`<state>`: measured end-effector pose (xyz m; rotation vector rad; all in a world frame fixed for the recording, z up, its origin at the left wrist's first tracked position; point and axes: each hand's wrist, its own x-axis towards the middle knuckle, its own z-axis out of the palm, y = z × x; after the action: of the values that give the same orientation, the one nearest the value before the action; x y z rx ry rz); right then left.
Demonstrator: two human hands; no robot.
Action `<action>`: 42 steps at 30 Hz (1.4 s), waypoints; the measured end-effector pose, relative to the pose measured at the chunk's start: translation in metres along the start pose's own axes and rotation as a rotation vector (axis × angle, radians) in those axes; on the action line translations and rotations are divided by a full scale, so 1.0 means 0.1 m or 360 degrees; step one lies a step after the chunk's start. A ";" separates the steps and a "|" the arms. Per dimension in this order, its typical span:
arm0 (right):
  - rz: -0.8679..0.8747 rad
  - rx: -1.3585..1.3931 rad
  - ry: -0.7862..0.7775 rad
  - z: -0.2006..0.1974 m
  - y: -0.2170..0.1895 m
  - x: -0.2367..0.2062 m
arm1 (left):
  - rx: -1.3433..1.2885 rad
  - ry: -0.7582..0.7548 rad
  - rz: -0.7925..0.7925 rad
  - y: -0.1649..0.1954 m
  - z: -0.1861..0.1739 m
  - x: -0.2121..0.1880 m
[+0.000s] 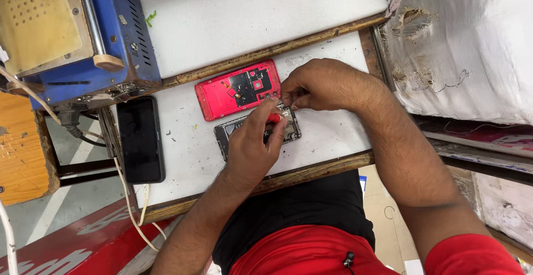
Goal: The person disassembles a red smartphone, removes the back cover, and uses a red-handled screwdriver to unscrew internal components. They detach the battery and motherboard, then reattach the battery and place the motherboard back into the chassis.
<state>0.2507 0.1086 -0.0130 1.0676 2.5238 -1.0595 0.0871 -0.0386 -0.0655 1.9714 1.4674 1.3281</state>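
An opened phone body (226,131) lies on the white work surface (189,153), its inner parts facing up. My left hand (252,144) rests over it and grips a red-handled tool (273,118) whose tip points at the phone's upper end. My right hand (319,83) pinches something small at that same end; what it pinches is too small to tell. Just beyond the phone lies its red back cover (236,91), inner side up, touching neither hand clearly.
A black phone (140,139) lies screen-up at the left of the surface, with a white cable (130,208) hanging below it. A blue machine (119,31) stands at the back left. White sacking (466,42) fills the right side. A raised white board (250,14) lies behind.
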 end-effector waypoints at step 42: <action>-0.0115 0.0015 0.0064 0.01 0.05 -0.01 | 0.0199 -0.0681 0.0067 0.16 -0.09 0.33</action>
<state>0.2548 0.1101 -0.0159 1.0172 2.6099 -1.0804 0.0896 -0.0182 -0.0334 2.2017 1.3295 0.7736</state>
